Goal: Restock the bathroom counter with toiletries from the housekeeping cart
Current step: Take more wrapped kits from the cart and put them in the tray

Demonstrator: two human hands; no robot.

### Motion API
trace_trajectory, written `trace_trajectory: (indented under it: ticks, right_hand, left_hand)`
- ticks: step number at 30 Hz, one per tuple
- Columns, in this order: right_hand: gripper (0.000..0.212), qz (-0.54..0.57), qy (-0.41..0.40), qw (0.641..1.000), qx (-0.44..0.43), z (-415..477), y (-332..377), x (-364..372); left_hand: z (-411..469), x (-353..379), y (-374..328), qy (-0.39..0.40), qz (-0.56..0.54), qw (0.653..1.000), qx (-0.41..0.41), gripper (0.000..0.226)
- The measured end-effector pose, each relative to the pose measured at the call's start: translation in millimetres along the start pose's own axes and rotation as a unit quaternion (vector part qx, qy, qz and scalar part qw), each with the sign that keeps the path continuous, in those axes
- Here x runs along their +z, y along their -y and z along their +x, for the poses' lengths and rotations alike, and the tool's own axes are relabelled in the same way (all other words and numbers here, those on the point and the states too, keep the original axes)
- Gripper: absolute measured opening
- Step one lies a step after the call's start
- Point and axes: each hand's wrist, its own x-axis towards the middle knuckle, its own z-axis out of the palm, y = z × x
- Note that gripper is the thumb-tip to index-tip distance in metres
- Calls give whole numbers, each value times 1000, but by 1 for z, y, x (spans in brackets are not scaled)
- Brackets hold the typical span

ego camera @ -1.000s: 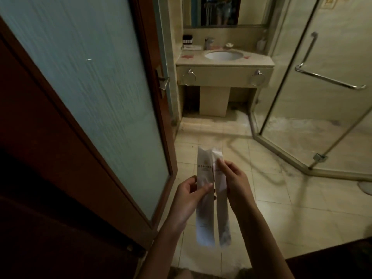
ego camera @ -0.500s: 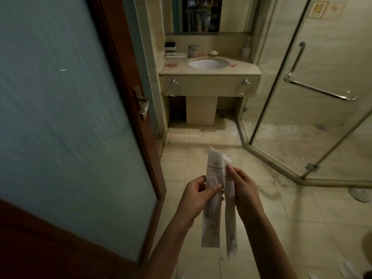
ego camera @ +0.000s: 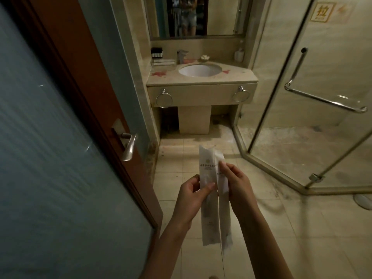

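My left hand (ego camera: 191, 196) pinched the left sachet (ego camera: 208, 218), thumb across it; my right hand (ego camera: 235, 184) pinched the right sachet (ego camera: 224, 224).

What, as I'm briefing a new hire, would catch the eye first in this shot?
Two long white packets stand upright in the centre foreground: the left hand pinches the left packet, the right hand the right packet. Beyond them, against the far wall, sits the counter with its white sink; a glass shower fills the right side.
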Motion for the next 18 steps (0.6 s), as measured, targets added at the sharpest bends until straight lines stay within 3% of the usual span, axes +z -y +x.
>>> trace_trajectory:
  ticks: [5, 18]
  right_hand:
    - [34, 0, 8, 1000, 17, 59, 10, 1]
    - [25, -49, 75, 996, 3, 296, 72, -7]
  left_hand:
    - [55, 9, -11, -21, 1, 1000, -8, 31]
    - [272, 55, -63, -111, -48, 992, 19, 18]
